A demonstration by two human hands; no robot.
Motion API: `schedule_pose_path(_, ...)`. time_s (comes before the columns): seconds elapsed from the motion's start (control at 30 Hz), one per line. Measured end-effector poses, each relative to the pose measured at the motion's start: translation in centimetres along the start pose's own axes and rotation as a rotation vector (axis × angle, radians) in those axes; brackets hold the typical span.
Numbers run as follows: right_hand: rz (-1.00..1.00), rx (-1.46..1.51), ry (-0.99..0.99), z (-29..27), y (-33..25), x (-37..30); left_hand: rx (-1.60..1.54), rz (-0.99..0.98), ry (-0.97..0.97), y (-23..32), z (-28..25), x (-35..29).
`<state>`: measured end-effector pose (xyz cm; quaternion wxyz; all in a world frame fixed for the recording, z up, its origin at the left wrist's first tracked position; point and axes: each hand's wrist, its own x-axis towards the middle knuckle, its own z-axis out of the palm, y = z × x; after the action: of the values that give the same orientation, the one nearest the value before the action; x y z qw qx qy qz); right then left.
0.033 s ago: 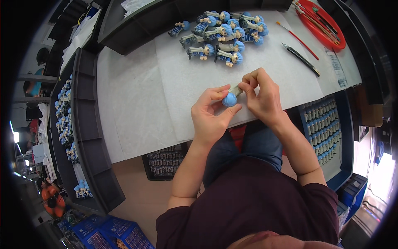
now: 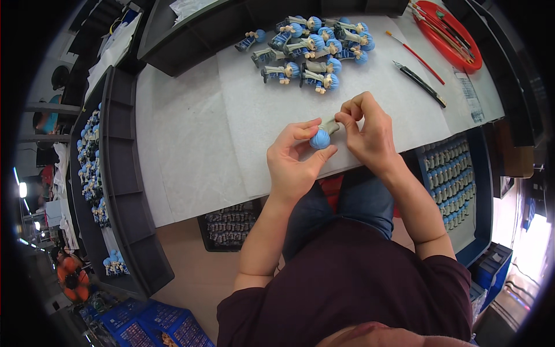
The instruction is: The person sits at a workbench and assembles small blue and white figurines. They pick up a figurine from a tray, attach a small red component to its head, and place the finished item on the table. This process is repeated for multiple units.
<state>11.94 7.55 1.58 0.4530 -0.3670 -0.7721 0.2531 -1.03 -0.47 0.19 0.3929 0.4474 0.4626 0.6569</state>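
Note:
My left hand (image 2: 293, 156) holds a small figurine (image 2: 320, 139) with blue hair, its head toward me between thumb and fingers. A pale grey-green garment (image 2: 331, 125) extends from the figurine toward my right hand. My right hand (image 2: 365, 128) is closed in a pinch close to the far end of that garment; what lies between its fingertips is too small to tell. Beyond both hands, a pile of similar figurines (image 2: 315, 43) with blue hair and blue-and-white clothes lies on the white sheet (image 2: 248, 115).
A red oval tray (image 2: 425, 23) with brushes stands at the far right. Near it lie a red paintbrush (image 2: 425, 63) and a black craft knife (image 2: 421, 84). Dark trays (image 2: 124, 150) of figurines flank the table's left; a blue crate (image 2: 483, 220) with figurine rows is at right.
My right hand has shifted slightly up and away from the figurine, showing more of the pale garment. My left hand keeps the figurine in the same place.

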Motion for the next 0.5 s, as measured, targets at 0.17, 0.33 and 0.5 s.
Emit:
schedule_pose_path(0.17, -0.138, 0.042, -0.003, 0.4, -0.5, -0.2, -0.008, 0.023, -0.01, -0.1, 0.0, 0.2)
schedule_pose_path(0.33, -0.109, 0.041, 0.006, 0.3, -0.9, -0.2, -0.009, 0.02, -0.001, 0.0, -0.1, 0.2)
schedule_pose_path(0.5, -0.037, 0.005, 0.001, 0.1, 0.1, 0.4, -0.008, -0.015, 0.01, 0.2, 0.0, 0.0)
